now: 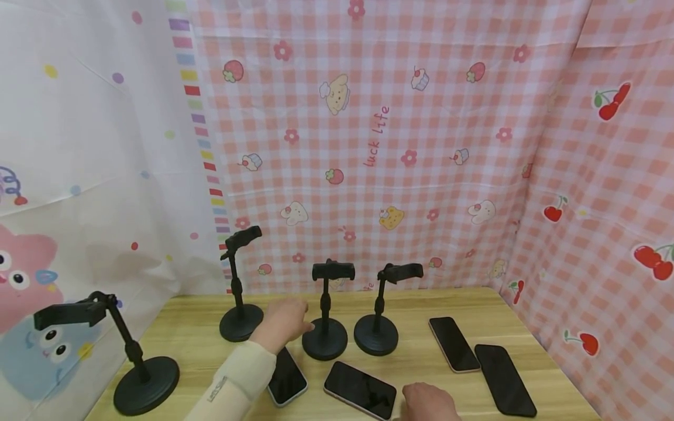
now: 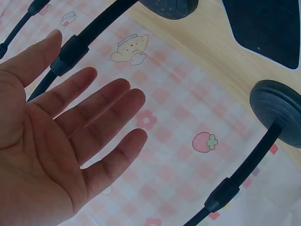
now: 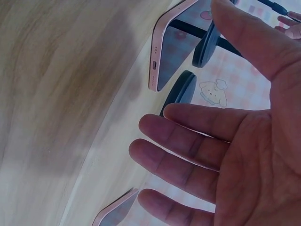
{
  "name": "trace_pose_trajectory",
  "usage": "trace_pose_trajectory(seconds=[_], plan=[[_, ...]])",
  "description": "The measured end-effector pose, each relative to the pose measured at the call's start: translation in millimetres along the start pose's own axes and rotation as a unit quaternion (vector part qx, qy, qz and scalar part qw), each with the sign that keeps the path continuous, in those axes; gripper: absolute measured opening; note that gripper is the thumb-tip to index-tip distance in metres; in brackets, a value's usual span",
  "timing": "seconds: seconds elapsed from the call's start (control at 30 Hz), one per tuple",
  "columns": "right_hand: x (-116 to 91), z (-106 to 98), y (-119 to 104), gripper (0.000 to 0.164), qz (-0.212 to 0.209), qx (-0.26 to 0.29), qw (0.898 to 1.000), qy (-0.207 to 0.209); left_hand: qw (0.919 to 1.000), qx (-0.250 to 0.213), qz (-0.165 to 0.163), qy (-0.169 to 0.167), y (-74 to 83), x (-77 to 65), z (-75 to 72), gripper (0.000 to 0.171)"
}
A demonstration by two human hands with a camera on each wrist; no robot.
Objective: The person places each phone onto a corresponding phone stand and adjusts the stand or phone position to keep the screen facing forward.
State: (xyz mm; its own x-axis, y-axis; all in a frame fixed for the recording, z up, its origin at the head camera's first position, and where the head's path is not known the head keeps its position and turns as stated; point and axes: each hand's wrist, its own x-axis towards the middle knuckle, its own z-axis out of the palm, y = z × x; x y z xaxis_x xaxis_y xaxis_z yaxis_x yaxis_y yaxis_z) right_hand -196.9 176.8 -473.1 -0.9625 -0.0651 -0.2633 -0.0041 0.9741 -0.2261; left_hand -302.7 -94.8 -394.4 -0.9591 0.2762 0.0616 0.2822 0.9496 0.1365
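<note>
My left hand (image 1: 285,321) reaches over the table between two black phone stands, its fingers near the middle phone stand (image 1: 325,339). In the left wrist view its palm and fingers (image 2: 110,106) are spread and hold nothing. Beneath that forearm lies a phone (image 1: 287,377), partly hidden by the sleeve. My right hand (image 1: 429,402) is low at the front edge, just right of another phone (image 1: 360,389) lying screen up. The right wrist view shows its fingers (image 3: 183,165) extended, with nothing in them.
Other black phone stands stand at the far left (image 1: 146,386), back left (image 1: 241,321) and right of the middle one (image 1: 376,334). Two more phones, one pink-edged (image 1: 454,345) and one black (image 1: 505,380), lie at the right. Patterned cloth (image 1: 379,193) hangs behind the table.
</note>
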Motion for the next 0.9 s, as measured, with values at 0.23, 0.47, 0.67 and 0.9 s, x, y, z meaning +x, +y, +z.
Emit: trace_pose_trajectory(seconds=[0.23, 0.47, 0.67, 0.9], plan=[[2.8, -3.3, -3.7, 0.043, -0.008, 0.021, 1.0, -0.008, 1.0, -0.001, 0.001, 0.001, -4.9, -11.8, 5.4, 0.026], [4.1, -5.7, -4.5, 0.045, -0.034, 0.023, 0.999, 0.001, 0.9996, 0.014, -0.015, -0.019, -10.6, -19.3, 5.9, 0.028], [9.4, -5.0, -8.6, 0.045, -0.038, 0.013, 0.999, -0.002, 0.9992, 0.028, -0.024, -0.016, -17.0, -28.3, 7.1, 0.029], [18.6, -2.2, -10.8, 0.052, -0.063, -0.002, 0.998, -0.007, 0.9987, 0.011, -0.038, -0.032, -20.8, -38.5, 12.5, 0.028]])
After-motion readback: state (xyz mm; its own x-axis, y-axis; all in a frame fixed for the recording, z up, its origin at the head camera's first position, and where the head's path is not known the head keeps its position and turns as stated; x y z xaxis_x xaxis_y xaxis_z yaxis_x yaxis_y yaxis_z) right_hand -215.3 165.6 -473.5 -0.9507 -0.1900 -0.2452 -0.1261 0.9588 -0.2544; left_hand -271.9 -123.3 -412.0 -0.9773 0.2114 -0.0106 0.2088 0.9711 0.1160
